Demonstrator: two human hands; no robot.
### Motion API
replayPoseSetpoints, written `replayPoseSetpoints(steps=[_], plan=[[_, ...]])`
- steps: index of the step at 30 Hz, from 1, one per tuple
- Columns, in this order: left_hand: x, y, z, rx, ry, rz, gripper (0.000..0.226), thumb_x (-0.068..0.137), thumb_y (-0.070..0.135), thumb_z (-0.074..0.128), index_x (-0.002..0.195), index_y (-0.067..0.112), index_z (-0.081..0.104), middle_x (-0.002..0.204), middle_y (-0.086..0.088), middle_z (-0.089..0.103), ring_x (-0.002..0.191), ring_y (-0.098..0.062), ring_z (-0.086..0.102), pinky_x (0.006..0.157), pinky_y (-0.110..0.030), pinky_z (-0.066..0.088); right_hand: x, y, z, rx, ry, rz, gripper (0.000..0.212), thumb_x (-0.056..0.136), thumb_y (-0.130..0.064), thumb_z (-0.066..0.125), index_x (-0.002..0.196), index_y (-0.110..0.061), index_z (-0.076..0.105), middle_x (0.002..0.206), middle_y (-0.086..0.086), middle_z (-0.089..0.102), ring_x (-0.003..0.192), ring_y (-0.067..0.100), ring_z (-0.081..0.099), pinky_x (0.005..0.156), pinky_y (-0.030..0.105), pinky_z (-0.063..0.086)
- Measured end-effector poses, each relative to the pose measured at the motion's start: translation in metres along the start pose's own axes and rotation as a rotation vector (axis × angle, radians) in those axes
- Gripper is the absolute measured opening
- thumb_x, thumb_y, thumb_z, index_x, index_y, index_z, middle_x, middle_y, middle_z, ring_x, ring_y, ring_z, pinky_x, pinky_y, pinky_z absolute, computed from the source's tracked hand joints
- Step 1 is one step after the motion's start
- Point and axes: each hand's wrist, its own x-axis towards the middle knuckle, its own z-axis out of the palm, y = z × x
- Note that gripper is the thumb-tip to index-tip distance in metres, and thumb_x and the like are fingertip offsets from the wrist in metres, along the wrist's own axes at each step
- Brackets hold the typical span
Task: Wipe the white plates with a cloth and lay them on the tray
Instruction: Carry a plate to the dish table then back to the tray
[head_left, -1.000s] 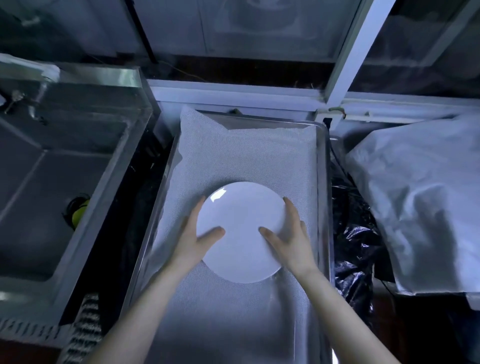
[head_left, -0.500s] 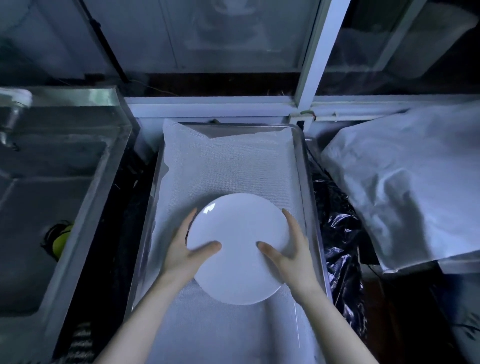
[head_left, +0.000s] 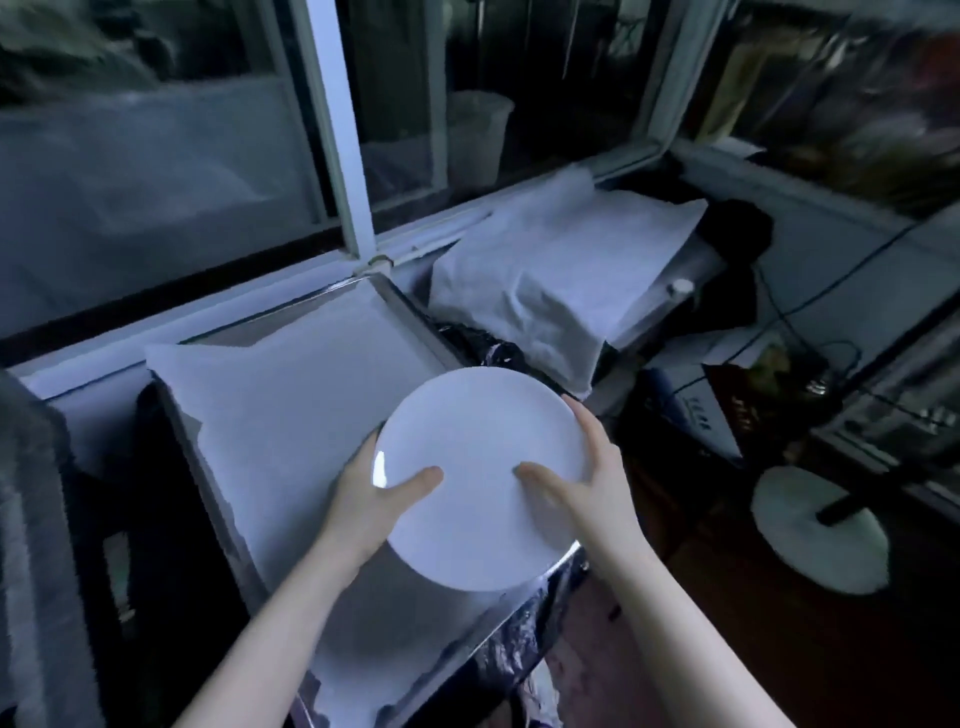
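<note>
From my feed, white plate (head_left: 478, 467) held over the right rim of the tray (head_left: 410, 317) (seemingly lifted clear, blur makes that uncertain), left hand (head_left: 363, 509) and right hand (head_left: 592, 493) each gripping an edge, thumbs on top, white liner (head_left: 291, 405) inside the tray, draped white cloth (head_left: 561, 270) beyond.

Left and far: the tray (head_left: 410, 317) bed, lined in white, lies bare beyond the plate (head_left: 478, 467) I hold, so there is open room there.
Right edge: the tray's raised metal rim runs beneath my plate.
Far: the window post (head_left: 337, 130) and sill wall off the back.
Right: a cloth-covered heap (head_left: 561, 270) sits near the tray, with crumpled black plastic (head_left: 483, 348) between.
</note>
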Motion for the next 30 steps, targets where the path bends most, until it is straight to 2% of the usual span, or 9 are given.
replayPoseSetpoints(steps=[3,6,12,16,20,22,25,28,30], plan=[[-0.022,0.017,0.031,0.066,-0.152,0.046,0.053,0.064,0.042,0.081,0.114,0.045,0.062,0.105,0.023,0.071,0.098,-0.002,0.068,0.081,-0.03,0.056,-0.05,0.0,-0.046,0.02,0.149,0.022,0.077,0.075,-0.019,0.086,0.141,-0.031,0.048,0.133,-0.013,0.053,0.13,0.021,0.045,0.108,0.048,0.04],[-0.051,0.033,0.077,0.093,-0.312,0.095,0.056,0.058,0.046,0.079,0.112,0.044,0.064,0.104,0.018,0.073,0.098,-0.008,0.069,0.084,-0.039,0.058,-0.107,0.005,-0.099,0.071,0.307,0.05,0.075,0.078,-0.015,0.084,0.142,-0.029,0.047,0.134,-0.01,0.054,0.126,0.013,0.051,0.1,0.035,0.045],[-0.149,0.053,0.196,0.169,-0.602,0.235,0.047,0.057,0.046,0.072,0.1,0.062,0.06,0.097,0.029,0.07,0.093,-0.004,0.069,0.07,-0.027,0.057,-0.245,0.022,-0.205,0.136,0.644,0.096,0.072,0.067,-0.029,0.074,0.134,-0.032,0.049,0.119,-0.019,0.06,0.104,-0.008,0.06,0.071,0.011,0.05],[-0.249,0.053,0.283,0.202,-0.824,0.288,0.05,0.057,0.05,0.076,0.1,0.067,0.057,0.101,0.03,0.068,0.098,-0.005,0.066,0.08,-0.037,0.058,-0.367,0.042,-0.277,0.111,0.89,0.162,0.069,0.064,-0.031,0.074,0.128,-0.039,0.051,0.12,-0.011,0.062,0.108,0.0,0.06,0.08,0.014,0.05],[-0.379,0.044,0.371,0.223,-1.055,0.33,0.05,0.057,0.05,0.077,0.099,0.067,0.058,0.097,0.034,0.068,0.092,0.004,0.066,0.077,-0.028,0.055,-0.511,0.062,-0.347,0.109,1.103,0.272,0.077,0.075,-0.023,0.085,0.142,-0.024,0.048,0.134,0.003,0.058,0.122,0.017,0.055,0.102,0.039,0.048],[-0.448,0.035,0.411,0.234,-1.171,0.348,0.051,0.059,0.047,0.079,0.102,0.065,0.059,0.098,0.032,0.068,0.092,0.003,0.066,0.081,-0.031,0.056,-0.582,0.072,-0.377,0.112,1.203,0.296,0.059,0.079,-0.016,0.083,0.131,-0.031,0.057,0.126,0.001,0.064,0.115,0.014,0.061,0.093,0.037,0.054],[-0.553,0.023,0.463,0.262,-1.331,0.373,0.055,0.058,0.048,0.081,0.107,0.062,0.059,0.098,0.03,0.069,0.092,0.002,0.067,0.084,-0.036,0.058,-0.688,0.078,-0.413,0.112,1.392,0.335,0.042,0.078,-0.014,0.084,0.104,-0.039,0.062,0.106,-0.006,0.072,0.089,0.001,0.069,0.069,0.021,0.057],[-0.653,0.012,0.506,0.295,-1.508,0.414,0.056,0.056,0.052,0.081,0.106,0.063,0.06,0.097,0.029,0.07,0.09,0.0,0.069,0.085,-0.039,0.058,-0.785,0.081,-0.432,0.167,1.589,0.385,0.044,0.077,-0.015,0.084,0.114,-0.029,0.064,0.105,-0.005,0.072,0.086,0.003,0.07,0.062,0.018,0.054],[-0.718,0.004,0.531,0.305,-1.652,0.45,0.056,0.06,0.052,0.082,0.11,0.061,0.06,0.1,0.026,0.071,0.096,-0.004,0.069,0.086,-0.042,0.058,-0.845,0.083,-0.439,0.185,1.729,0.391,0.043,0.077,-0.012,0.083,0.108,-0.033,0.063,0.099,-0.01,0.073,0.081,-0.001,0.069,0.057,0.014,0.052]])
